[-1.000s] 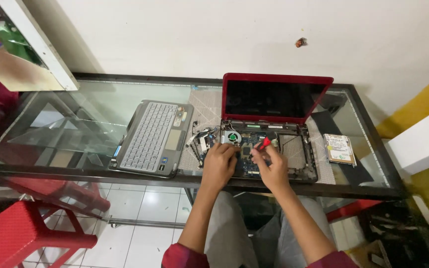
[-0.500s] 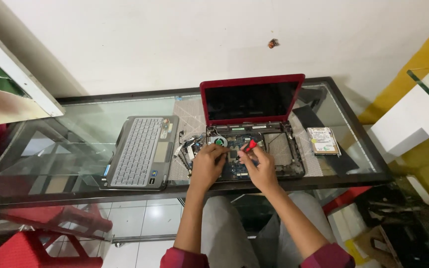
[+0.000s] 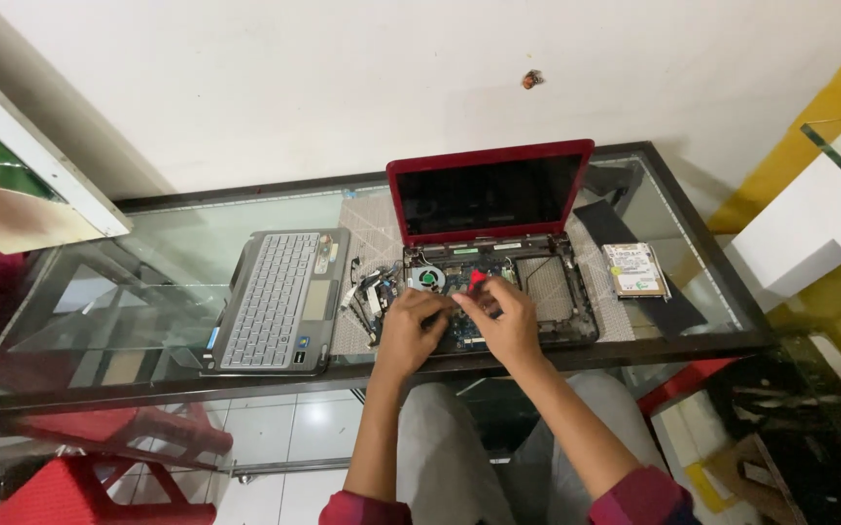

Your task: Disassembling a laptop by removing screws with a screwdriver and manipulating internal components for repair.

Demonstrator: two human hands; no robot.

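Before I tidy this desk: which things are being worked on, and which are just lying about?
In use:
- opened red laptop
- left hand and right hand on its exposed board
- small red tool at the right hand

Lying about:
- detached keyboard panel
- hard drive
- loose small parts

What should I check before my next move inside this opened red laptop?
1. Both hands on the work: left hand and right hand over the board. Ok.
2. Red-handled tool gripped in right hand: ok.
3. Tool tip seated: hidden, cannot tell.
4. Laptop screen upright, clear of hands: ok.
5. Removed keyboard panel aside, left: ok.
6. Hard drive aside, right: ok.
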